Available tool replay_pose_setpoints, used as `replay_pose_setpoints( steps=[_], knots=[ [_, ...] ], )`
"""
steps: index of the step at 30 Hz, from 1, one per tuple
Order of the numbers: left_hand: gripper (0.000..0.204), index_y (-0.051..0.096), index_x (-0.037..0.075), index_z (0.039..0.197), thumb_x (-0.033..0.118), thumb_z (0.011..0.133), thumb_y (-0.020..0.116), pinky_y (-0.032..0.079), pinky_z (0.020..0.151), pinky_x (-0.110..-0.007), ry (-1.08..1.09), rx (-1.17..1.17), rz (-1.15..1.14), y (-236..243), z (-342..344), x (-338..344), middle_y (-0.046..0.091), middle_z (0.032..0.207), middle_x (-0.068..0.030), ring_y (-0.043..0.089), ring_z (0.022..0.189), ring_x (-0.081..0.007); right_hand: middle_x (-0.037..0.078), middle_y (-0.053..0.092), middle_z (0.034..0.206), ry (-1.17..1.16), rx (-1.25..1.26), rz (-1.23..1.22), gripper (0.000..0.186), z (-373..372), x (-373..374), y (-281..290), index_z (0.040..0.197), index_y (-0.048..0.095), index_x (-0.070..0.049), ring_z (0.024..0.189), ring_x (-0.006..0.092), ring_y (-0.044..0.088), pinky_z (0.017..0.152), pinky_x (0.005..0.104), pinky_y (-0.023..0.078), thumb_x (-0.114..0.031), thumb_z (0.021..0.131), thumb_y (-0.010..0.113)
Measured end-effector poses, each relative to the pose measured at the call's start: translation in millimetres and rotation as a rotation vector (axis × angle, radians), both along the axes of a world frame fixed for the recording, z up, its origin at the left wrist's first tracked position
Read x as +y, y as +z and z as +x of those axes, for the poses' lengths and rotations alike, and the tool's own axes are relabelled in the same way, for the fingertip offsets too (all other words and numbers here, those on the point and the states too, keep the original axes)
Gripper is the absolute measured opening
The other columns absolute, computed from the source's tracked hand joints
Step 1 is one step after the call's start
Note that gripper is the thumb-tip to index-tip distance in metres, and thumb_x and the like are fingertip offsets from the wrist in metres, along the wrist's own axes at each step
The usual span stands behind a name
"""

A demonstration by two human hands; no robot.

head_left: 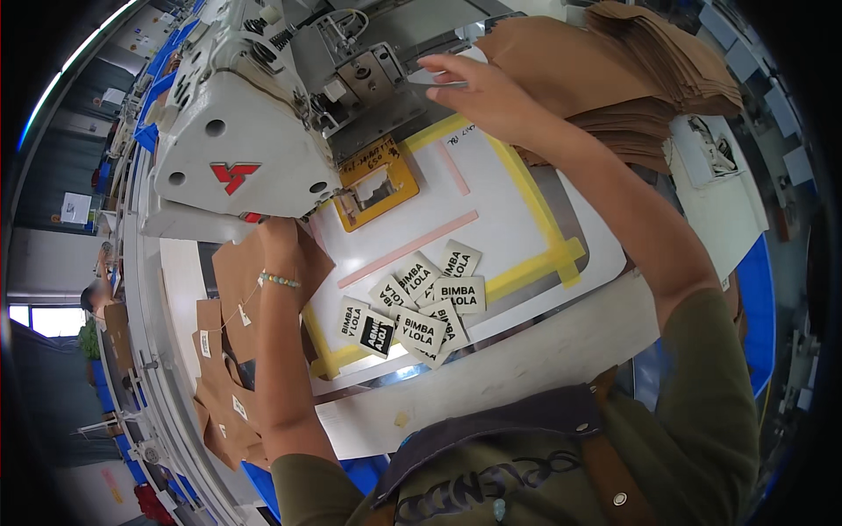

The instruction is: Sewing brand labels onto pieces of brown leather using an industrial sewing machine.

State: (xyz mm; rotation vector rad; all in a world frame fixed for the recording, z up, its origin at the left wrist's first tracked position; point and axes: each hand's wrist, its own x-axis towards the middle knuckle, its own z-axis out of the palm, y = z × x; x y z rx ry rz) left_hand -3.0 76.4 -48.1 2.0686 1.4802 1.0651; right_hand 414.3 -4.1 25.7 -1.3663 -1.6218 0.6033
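On my feed the white sewing machine point(237, 145) looms largest, then a brown stack point(579, 66). A brown panel point(232, 272) lies at my left hand point(278, 243), whose hidden grip I can't tell; my right hand point(481, 89), fingers loosely spread, is well apart from it.

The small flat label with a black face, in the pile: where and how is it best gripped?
Probably by the near edge of the small flat label with a black face, pinched from the person's side. It lies flat, so a fingertip would likely have to raise an edge; the near one looks uncovered, while small white labels with black print flank it left and right.
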Motion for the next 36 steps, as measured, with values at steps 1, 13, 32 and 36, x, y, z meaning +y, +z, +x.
replay_pose_setpoints(
  steps=[1,13,32,36],
  knots=[
    [0.038,0.067,-0.009,0.125,0.027,0.113,0.06,0.052,0.081,-0.032,0.001,-0.039,0.008,0,14,4,0.071,0.117,-0.0063,0.063,0.097,-0.014,0.017,0.059,0.153,0.046,0.156,-0.121,0.061,-5,20,-10,0.161,0.05,-0.004,0.138,0.0274,0.059,0.109,0.0393,0.051,-0.025,0.106,0.066],
    [0.037,0.068,-0.008,0.124,0.026,0.112,0.06,0.051,0.079,-0.032,0.057,-0.391,0.011,3,111,67,0.071,0.117,-0.006,0.062,0.096,-0.0133,0.018,0.064,0.126,-0.023,1.007,-0.358,0.068,-56,77,-42,0.164,0.042,0.002,0.11,0.0253,0.062,0.095,0.0407,0.052,0.0,0.097,0.051],
    [0.034,0.068,-0.007,0.121,0.025,0.112,0.061,0.051,0.075,-0.031,0.117,-0.946,0.004,47,113,131,0.071,0.116,-0.0054,0.062,0.094,-0.0122,0.016,0.067,0.137,-0.109,0.771,-0.428,0.051,-70,47,-21,0.158,0.052,0.002,0.122,0.0224,0.065,0.099,0.0362,0.055,-0.004,0.107,0.051],
    [0.034,0.069,-0.007,0.12,0.025,0.111,0.061,0.051,0.074,-0.031,0.165,-1.069,-0.091,-6,12,34,0.071,0.116,-0.0053,0.062,0.094,-0.012,0.019,0.062,0.154,-0.01,0.371,-0.204,0.053,-22,-24,4,0.156,0.054,0.002,0.138,0.0288,0.061,0.117,0.038,0.046,-0.026,0.111,0.058]
  ],
)
